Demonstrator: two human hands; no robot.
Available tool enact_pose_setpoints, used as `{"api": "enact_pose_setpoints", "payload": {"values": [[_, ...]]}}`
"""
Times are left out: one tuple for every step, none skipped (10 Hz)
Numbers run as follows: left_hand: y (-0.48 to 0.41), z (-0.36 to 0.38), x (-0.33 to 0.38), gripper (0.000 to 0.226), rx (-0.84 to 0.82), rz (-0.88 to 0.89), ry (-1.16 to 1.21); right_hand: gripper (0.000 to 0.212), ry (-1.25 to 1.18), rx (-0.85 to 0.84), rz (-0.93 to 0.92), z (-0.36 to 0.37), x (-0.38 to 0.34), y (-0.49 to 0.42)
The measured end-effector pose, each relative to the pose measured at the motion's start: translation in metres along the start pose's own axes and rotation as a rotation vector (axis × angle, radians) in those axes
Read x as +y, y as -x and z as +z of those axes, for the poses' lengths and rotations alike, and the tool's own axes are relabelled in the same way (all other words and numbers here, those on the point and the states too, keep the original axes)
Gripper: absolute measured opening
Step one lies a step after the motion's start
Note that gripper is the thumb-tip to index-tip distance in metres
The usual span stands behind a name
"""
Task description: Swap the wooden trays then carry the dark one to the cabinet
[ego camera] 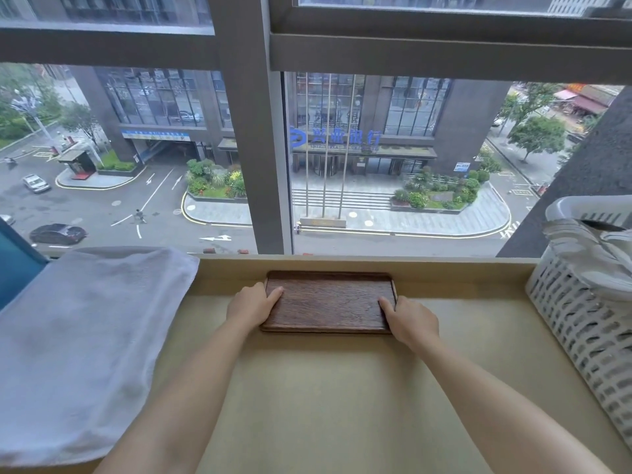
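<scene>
Risk of a slip judged first: dark tray (329, 301) pinched only at its two short ends, thumbs laid over the shallow rim, fingers hidden beneath or beside the edges, so depth of purchase impossible to tell. With uneven lift, likely to tilt and slide out toward the weaker side. Glass of the window (393, 159) just beyond the far edge of the tray; a forward swing on lifting liable to knock the far rim against the sill ledge. White slatted basket (588, 330) standing to the right of the tray, well apart, and folded pale towel (85, 336) lying to the left of it, near but not touching; a wide turn away with the tray apt to brush either one. No second tray and no cabinet visible anywhere, so progress of the swap not judged from here, though the grip looked like the start of a carry.

Left hand (251, 307) closed on the left short end of the tray, thumb on top pointing inward across the wood. Right hand (408, 319) clamped likewise on the right short end, nearer the front corner, thumb on top. Tray resting flat, or very nearly so, on the tan surface (325, 388), close under the window, roughly centred between towel and basket, both forearms reaching straight toward it.
</scene>
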State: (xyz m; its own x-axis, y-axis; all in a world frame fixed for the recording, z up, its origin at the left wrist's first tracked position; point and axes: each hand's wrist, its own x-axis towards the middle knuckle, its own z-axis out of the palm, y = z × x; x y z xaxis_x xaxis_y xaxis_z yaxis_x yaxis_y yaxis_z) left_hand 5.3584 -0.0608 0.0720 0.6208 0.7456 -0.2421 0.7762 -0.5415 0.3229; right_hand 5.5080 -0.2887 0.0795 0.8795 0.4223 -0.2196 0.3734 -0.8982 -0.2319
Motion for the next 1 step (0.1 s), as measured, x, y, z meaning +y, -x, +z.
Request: {"api": "enact_pose_setpoints", "payload": {"values": [[0.004,-0.0029,0.0056,0.055,0.029,-0.019,0.004,0.057,0.023,-0.053,0.019,-0.0072,-0.0021,0.0011]]}}
